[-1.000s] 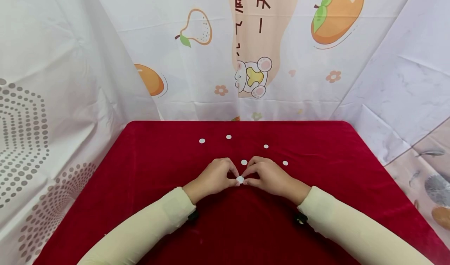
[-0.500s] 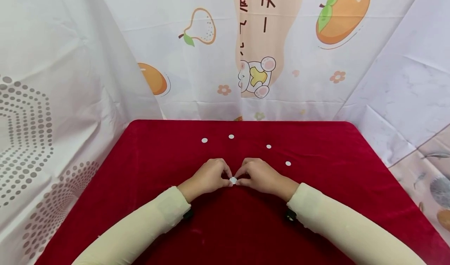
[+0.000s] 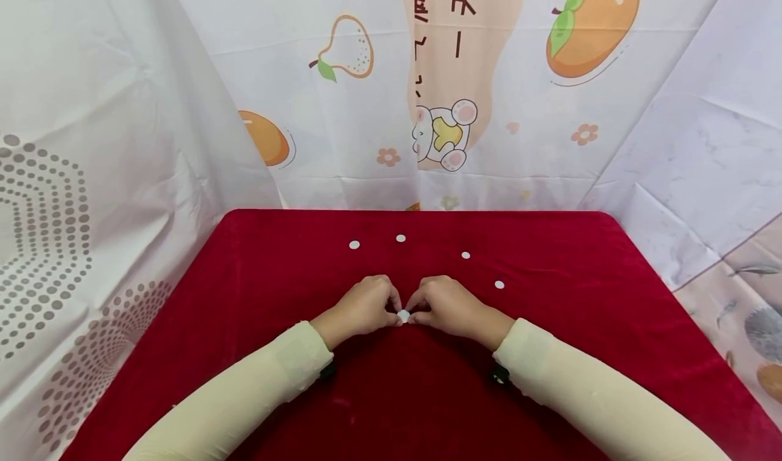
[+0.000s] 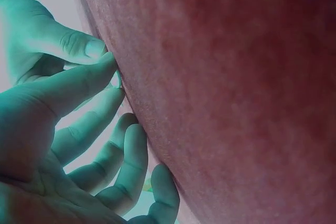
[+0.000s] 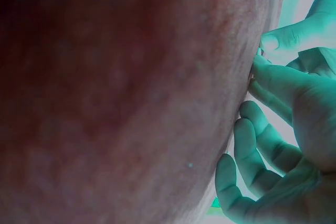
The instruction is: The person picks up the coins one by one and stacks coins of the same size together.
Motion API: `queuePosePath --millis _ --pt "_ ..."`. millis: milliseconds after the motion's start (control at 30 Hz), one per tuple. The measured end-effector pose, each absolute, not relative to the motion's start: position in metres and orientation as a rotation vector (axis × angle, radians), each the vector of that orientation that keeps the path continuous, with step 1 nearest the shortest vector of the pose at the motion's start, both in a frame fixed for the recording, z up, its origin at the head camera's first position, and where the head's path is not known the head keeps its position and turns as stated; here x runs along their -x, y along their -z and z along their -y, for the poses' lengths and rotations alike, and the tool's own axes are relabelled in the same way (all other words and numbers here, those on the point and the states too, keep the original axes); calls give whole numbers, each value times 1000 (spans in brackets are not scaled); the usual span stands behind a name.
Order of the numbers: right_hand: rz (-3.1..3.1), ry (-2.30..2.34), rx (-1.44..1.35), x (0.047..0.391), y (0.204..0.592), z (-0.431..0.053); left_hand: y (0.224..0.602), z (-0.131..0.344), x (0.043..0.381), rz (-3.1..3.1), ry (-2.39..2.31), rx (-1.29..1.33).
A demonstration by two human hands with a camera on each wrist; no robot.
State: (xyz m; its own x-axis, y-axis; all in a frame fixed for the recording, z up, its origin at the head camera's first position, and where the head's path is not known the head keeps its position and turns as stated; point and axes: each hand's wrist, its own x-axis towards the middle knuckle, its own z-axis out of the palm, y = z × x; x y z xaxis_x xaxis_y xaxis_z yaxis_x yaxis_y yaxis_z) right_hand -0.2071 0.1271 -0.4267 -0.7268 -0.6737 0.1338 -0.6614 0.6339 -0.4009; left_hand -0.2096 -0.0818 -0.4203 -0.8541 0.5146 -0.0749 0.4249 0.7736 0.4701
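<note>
A small white round disc (image 3: 404, 316) sits between both hands, low over the red cloth. My left hand (image 3: 366, 305) pinches it from the left between thumb and index finger. From the right, the thumb and index finger of my right hand (image 3: 453, 306) pinch it too. In the left wrist view the edge of the disc (image 4: 116, 80) shows between the fingertips, and the other fingers are loosely bent against the cloth. Whether it is one disc or a stack, I cannot tell.
More white discs lie flat beyond the hands: a far-left disc (image 3: 354, 245), a far-middle disc (image 3: 400, 238), a right disc (image 3: 466, 255) and a nearer right disc (image 3: 499, 285). Red cloth (image 3: 293, 264) covers the table. A printed curtain (image 3: 366, 108) hangs behind it.
Both hands have shifted slightly left with the pinched disc. A loose disc seen just behind the fingers a second ago is out of sight, possibly behind the right hand.
</note>
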Motion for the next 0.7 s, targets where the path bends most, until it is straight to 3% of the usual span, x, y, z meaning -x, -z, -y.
queuePosePath --millis 700 --pt "-2812 719 1036 205 426 -124 423 81 208 -2811 -628 -777"
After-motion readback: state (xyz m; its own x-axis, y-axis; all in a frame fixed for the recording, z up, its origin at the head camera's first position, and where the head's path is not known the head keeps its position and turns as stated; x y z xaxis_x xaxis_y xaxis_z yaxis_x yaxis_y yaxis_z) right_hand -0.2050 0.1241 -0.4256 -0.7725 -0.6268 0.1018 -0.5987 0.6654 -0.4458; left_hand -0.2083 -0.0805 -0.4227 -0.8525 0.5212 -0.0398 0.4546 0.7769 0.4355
